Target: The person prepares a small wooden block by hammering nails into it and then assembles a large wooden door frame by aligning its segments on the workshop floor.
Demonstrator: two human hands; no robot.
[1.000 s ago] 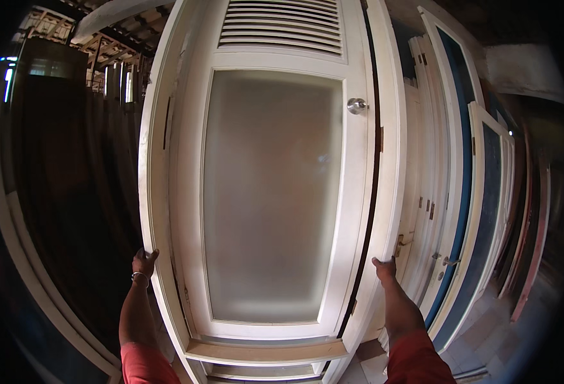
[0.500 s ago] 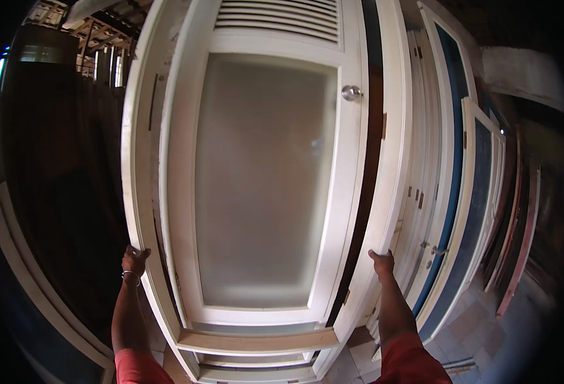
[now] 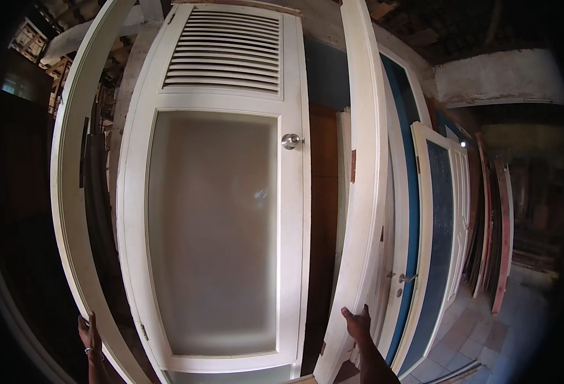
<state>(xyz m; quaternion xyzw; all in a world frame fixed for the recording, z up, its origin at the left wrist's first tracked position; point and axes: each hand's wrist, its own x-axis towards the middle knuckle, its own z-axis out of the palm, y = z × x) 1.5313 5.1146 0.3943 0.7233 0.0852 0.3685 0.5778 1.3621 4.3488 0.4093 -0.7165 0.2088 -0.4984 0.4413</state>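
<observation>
A tall white door frame point(image 3: 370, 185) stands upright before me, its two posts on either side of a white door point(image 3: 293, 211). My left hand point(image 3: 89, 333) is closed round the lower part of the left post, a bracelet at its wrist. Lower on the right post, my right hand point(image 3: 357, 322) grips with the thumb on the near face. Behind the frame, the door has a louvred vent point(image 3: 225, 51) on top, a frosted glass panel point(image 3: 215, 237) and a round metal knob point(image 3: 290, 141). The frame's bottom is mostly cut off by the picture's lower edge.
To the right, several doors lean upright, among them a white-framed one with a dark blue panel point(image 3: 438, 192) and a lever handle point(image 3: 407, 278) near it. Reddish planks point(image 3: 503, 237) stand farther right over a tiled floor point(image 3: 467, 333). Dark boards point(image 3: 23, 160) fill the left side.
The frame's posts have shifted left and look farther apart, both hands still on them. My view has tilted up and right, so the door sits lower and farther left.
</observation>
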